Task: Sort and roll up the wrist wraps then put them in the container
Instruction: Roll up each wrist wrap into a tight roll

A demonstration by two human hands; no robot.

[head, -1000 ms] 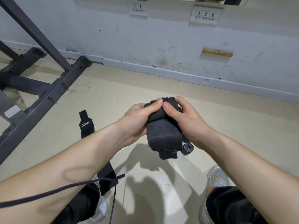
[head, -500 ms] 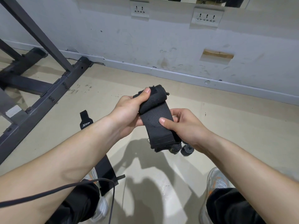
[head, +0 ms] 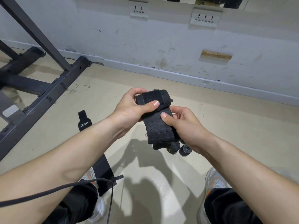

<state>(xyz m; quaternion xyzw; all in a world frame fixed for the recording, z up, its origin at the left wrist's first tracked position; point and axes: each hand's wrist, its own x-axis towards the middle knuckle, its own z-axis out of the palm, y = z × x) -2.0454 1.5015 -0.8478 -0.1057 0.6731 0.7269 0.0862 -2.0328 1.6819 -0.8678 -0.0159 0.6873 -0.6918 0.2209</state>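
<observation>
I hold a black wrist wrap in the air over the floor, between both hands. My left hand grips its rolled top end, thumb pressed across the fuzzy strip. My right hand pinches the flat lower length, thumb on the front. Two rolled wraps lie on the floor under my right hand. A flat unrolled wrap with a white logo lies on the floor to the left, running under my left forearm. No container is in view.
A dark metal rack base and its slanted bar stand on the left. The white wall with sockets runs along the back. My shoes and black trousers are at the bottom. A thin black cord crosses my left forearm.
My hands have drawn apart: the left has lifted the rolled top end, and the right has slid down the wrap, leaving a flat stretch between them.
</observation>
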